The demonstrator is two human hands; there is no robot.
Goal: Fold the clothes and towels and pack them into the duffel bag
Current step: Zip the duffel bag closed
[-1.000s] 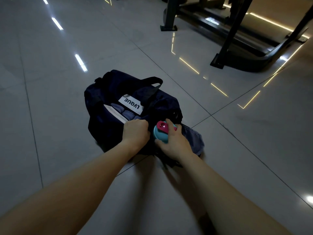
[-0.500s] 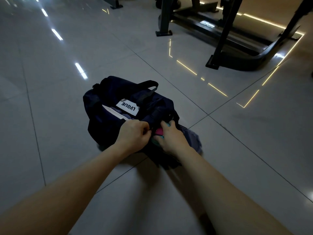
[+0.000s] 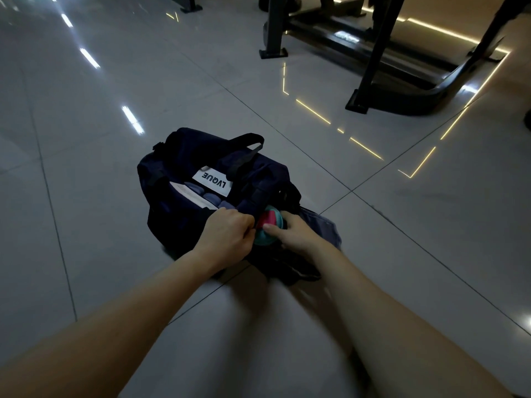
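A dark navy duffel bag (image 3: 178,205) lies open on the tiled floor. A white label reading LVQUE (image 3: 213,180) and folded blue-grey cloth (image 3: 211,198) show inside it. My left hand (image 3: 228,235) grips the near edge of the bag's opening. My right hand (image 3: 293,231) holds a teal and pink bottle (image 3: 267,225) at the bag's right end, its top tucked under the bag's fabric. A grey-blue garment (image 3: 323,228) lies on the floor just right of the bag, behind my right hand.
Black metal frames of gym equipment (image 3: 370,64) stand at the back right. Lit yellow strip lines (image 3: 313,112) run across the glossy grey tiles. Open floor stretches to the left and in front of the bag.
The bottle has moved from above the bag's end into its side, now partly under the fabric. My left hand kept its grip on the bag's edge. The camera view shifted slightly.
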